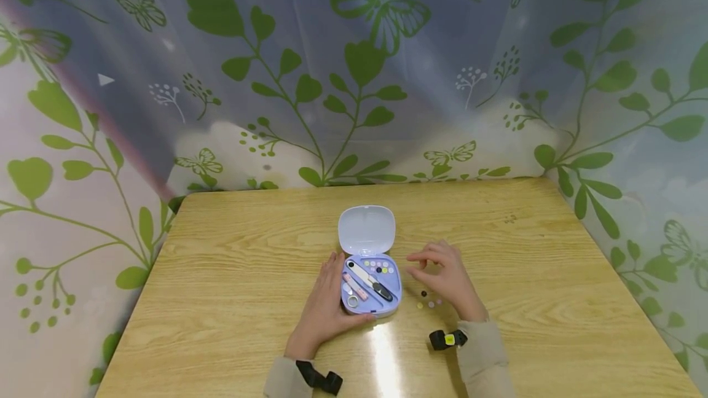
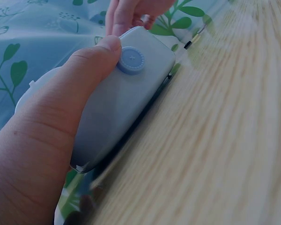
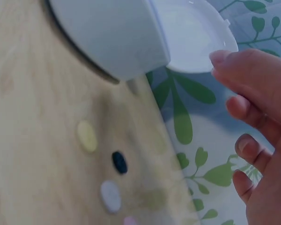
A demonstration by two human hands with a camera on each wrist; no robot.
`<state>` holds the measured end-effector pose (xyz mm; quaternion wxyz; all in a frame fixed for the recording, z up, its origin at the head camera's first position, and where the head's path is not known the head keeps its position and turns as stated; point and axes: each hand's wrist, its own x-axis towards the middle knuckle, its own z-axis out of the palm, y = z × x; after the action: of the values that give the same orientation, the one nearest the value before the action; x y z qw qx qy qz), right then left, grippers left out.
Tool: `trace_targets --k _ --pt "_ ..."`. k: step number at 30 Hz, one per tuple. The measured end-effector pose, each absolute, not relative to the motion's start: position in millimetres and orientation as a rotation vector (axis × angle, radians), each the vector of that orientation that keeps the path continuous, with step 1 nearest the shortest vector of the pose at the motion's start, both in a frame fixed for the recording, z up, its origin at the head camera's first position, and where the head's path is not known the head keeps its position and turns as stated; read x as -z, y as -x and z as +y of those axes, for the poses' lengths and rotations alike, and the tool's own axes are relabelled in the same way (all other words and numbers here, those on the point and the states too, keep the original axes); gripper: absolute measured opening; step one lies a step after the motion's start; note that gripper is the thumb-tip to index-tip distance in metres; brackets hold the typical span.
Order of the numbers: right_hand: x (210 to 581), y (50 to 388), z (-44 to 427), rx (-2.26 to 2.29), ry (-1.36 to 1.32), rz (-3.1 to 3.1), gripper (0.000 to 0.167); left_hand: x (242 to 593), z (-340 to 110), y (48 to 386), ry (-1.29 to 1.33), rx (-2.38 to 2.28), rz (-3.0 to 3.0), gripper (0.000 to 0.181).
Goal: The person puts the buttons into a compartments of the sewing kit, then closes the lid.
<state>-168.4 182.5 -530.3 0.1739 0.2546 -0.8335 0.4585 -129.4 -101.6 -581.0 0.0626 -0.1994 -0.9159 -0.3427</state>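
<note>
A small blue-and-white sewing box (image 1: 397, 287) stands on the table with its white lid (image 1: 366, 230) raised. Inside lie a black-handled tool (image 1: 381, 290), pink-and-white pieces (image 1: 355, 286), a silver ring-shaped piece (image 1: 353, 301) and several small buttons (image 1: 378, 269). My left hand (image 1: 323, 306) rests along the box's left side, its thumb across the front beside a round blue catch (image 2: 132, 60). To the right of the box hovers my right hand (image 1: 445, 272), thumb and forefinger apart, with nothing visible between them. Loose below it are black (image 3: 119, 162), yellow (image 3: 87, 136), white (image 3: 111, 196) and pink (image 3: 130, 220) buttons.
The wooden table (image 1: 232, 275) extends to both sides of the box. A curtain (image 1: 310, 109) printed with leaves and butterflies hangs behind the table and at its sides. Black straps with small devices (image 1: 442, 340) sit at both wrists.
</note>
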Motion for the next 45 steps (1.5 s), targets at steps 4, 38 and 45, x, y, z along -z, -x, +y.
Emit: trace_targets --k 4,38,45 --pt "537.6 166.4 189.2 -1.298 -0.735 -2.339 0.023 580.2 -101.8 129.1 0.601 1.043 -2.767 0.137" --pt "545.8 139.8 208.6 -1.615 -0.636 -2.419 0.024 583.0 -101.4 129.4 0.614 1.04 -2.751 0.136" --pt "545.5 140.7 207.8 -1.65 -0.637 -2.433 0.023 582.0 -102.4 129.9 0.603 1.039 -2.761 0.136"
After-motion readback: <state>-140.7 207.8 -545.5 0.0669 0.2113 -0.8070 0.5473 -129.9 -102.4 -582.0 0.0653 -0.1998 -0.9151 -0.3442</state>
